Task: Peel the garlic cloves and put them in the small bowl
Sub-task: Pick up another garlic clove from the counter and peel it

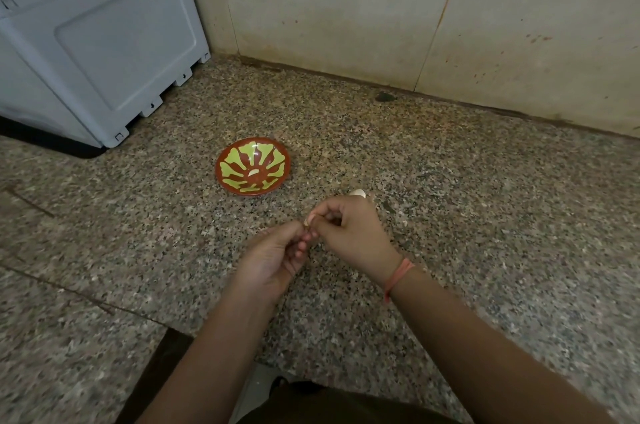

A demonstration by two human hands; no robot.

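In the upper left of the frame stands a white appliance [97, 43], its lower edge resting on the speckled granite countertop [485, 216]. Right of it, a little left of centre, sits the small bowl [232, 164] – red with a green leaf pattern. It is upright on the stone, and one pale peeled clove [254, 174] lies at its bottom.

Below and to the right of the bowl, near the middle of the frame, the two hands meet above the counter. The left hand [277, 257] comes up from the lower centre with its fingers curled inward. Its thumb and fingertips grip a garlic clove [307, 222], of which only a small pale tip shows between the hands. The right hand [349, 233] reaches in from the lower right and pinches the same clove between thumb and forefinger, its other fingers folded under. The clove is well clear of the bowl and lower in the frame.

Just above the right hand's knuckles a second clove [358, 193] lies on the counter, partly hidden by the hand. An orange thread band [398, 276] circles the right wrist.

Across the top of the frame runs a beige tiled wall [346, 8] – a dark spot [384, 97] marks the counter near its foot, right of centre.
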